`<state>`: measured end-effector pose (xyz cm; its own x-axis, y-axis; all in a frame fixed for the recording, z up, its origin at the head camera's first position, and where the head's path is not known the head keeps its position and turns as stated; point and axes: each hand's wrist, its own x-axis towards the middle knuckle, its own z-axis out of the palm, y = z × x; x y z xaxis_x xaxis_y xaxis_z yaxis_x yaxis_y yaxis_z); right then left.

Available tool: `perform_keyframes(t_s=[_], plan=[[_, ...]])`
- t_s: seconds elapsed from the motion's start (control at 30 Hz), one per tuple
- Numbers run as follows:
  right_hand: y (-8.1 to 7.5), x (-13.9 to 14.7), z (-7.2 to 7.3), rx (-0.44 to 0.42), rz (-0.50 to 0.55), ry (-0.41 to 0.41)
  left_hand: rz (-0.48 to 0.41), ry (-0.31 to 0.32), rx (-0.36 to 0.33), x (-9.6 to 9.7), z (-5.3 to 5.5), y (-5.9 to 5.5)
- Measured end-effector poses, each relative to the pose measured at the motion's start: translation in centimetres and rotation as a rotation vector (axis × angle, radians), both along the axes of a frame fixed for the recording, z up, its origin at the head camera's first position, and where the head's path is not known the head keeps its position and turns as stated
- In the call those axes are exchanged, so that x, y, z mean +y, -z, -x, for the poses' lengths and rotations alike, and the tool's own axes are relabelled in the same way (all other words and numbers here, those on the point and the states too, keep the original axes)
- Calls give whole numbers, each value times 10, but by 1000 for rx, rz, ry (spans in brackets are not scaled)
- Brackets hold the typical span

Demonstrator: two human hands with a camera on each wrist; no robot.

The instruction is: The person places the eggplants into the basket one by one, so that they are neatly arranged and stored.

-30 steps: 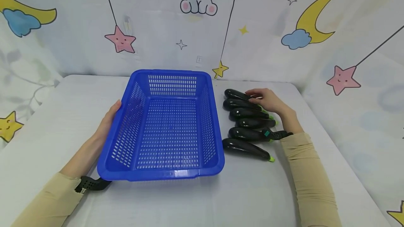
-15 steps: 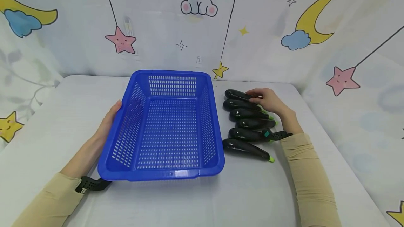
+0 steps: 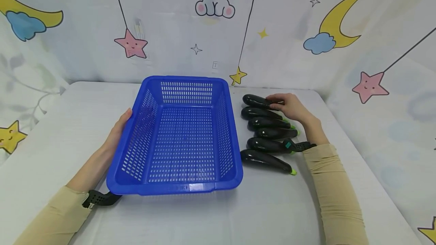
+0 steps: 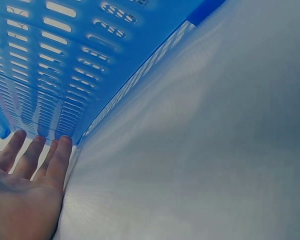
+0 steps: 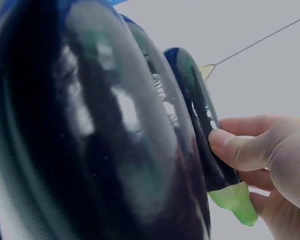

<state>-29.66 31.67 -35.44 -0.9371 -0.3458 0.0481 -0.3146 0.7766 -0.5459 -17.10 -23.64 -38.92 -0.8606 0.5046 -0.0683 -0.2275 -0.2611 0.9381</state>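
Note:
A blue plastic basket (image 3: 184,143) with slotted walls stands in the middle of the table in the head view, nothing inside it. My left hand (image 3: 117,131) rests against its left side. In the left wrist view the fingers (image 4: 59,162) of that hand stretch out fairly straight along the slotted wall. To the right of the basket, several dark glossy eggplants with green stem ends lie in a column. My right hand (image 3: 289,107) pinches the farthest eggplant (image 3: 255,100) near its stem end, thumb on one side and fingers on the other, as the right wrist view shows.
The nearest eggplant (image 3: 265,160) lies close beside the basket's right wall, slanting. Others sit close together between it and the held one. A white cloth covers the table (image 3: 272,207). A curtain with cartoon prints (image 3: 170,29) hangs behind and at both sides.
My right hand has shifted the farthest eggplant slightly away, widening the gap to its neighbour. The left hand and the basket stay practically where they were.

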Motion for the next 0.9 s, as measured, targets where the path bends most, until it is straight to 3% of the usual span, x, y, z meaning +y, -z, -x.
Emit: perform_keyframes(t_s=[0.43,0.9], plan=[[-11,-8,-2,32,6,-27,-71,50,-15,-1,-1,1],[-39,-21,-2,22,23,-34,-23,20,8,2,-1,-1]])
